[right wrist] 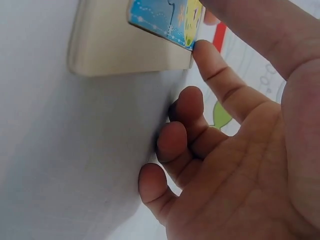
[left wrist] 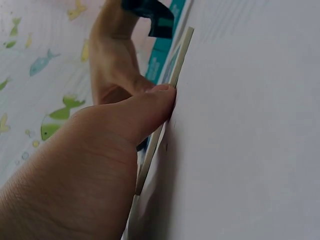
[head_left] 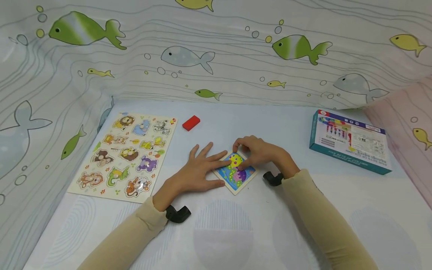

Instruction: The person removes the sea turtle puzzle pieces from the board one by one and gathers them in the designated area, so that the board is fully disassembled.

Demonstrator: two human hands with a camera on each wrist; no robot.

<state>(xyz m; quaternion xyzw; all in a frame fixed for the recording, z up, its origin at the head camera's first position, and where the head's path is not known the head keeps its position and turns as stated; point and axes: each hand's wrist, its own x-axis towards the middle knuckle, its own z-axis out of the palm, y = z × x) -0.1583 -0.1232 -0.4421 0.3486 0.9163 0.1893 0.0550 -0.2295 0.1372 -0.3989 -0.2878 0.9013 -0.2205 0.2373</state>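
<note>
A small square jigsaw puzzle (head_left: 234,189) with a pale border lies turned cornerwise on the table; its picture is a yellow and purple creature on blue. My left hand (head_left: 195,170) spreads its fingers flat at the puzzle's left side. In the left wrist view, the left thumb (left wrist: 150,107) touches the board's edge. My right hand (head_left: 260,152) reaches in from the right, with thumb and index finger curled over the upper part. In the right wrist view, the index fingertip meets the corner of a blue and yellow puzzle piece (right wrist: 157,17); the thumb's tip is out of frame.
To the left lies a large animal puzzle board (head_left: 113,157) with several animal pieces in it. A red block (head_left: 191,123) sits behind the left hand. At the right back rests a teal-edged box (head_left: 351,140). Fish-printed cloth (head_left: 236,67) walls the table's back and sides.
</note>
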